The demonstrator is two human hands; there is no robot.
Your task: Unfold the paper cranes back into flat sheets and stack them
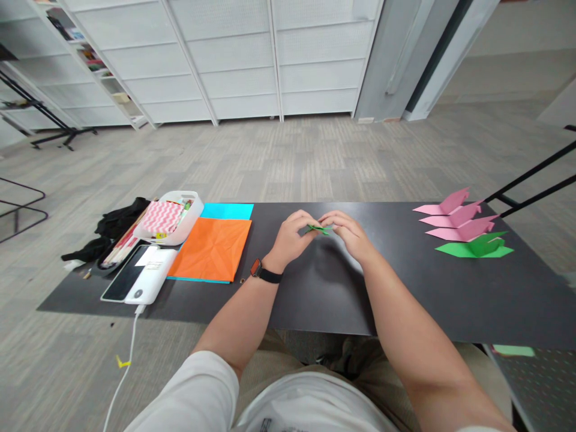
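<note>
Above the middle of the dark table, my left hand (291,240) and my right hand (350,233) meet at a small folded green paper (320,229). Both hands have their fingers closed on it, the left on its left side and the right on its right side. Most of the paper is hidden by the fingers. On the table's right side stand several folded pink paper figures (459,217) in a row, with a green folded figure (477,247) nearest to me. Orange paper sheets (211,249) lie left of my left hand, over light blue sheets (229,211).
A white basket (197,207) with a pink patterned packet stands on the left of the table (405,300). Near it lie a phone (126,276), a white power bank (150,276) with a cable, a dark tray of sticks (121,247) and black cloth (119,221).
</note>
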